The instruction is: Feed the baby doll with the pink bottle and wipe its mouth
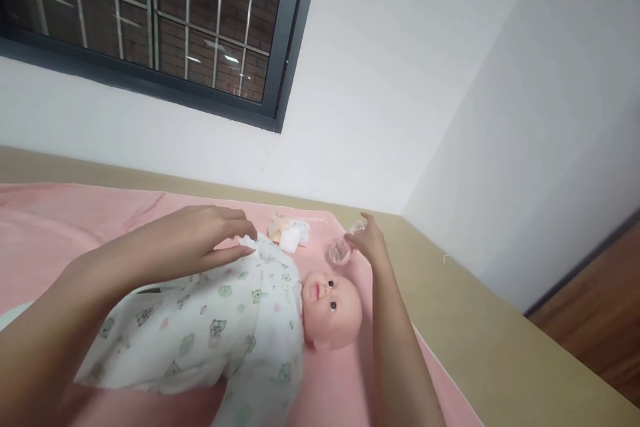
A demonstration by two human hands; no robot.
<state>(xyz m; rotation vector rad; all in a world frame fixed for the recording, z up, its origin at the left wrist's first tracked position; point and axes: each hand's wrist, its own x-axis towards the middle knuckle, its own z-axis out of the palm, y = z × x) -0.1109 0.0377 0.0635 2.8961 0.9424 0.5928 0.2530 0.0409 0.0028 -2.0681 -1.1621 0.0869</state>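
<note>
A baby doll (333,313) lies on its back, its head to the right, dressed in a white outfit (240,320) with green and grey animal prints. My left hand (215,237) reaches across its body, with the thumb and fingertips closed around the white sleeve end on the far side. Beyond the doll's head, my right hand (369,240) grips a small clear, rounded plastic object (340,252); its exact kind cannot be made out. Part of that object is hidden by my fingers. Between the two hands lies a small crumpled printed cloth (295,233) in white and peach.
Under the doll spreads a pink sheet (330,380) on a pale wooden surface (465,320). White walls meet behind it at a corner. A dark-framed window (277,80) with metal bars is at upper left. Brown wood (600,307) shows at the right edge.
</note>
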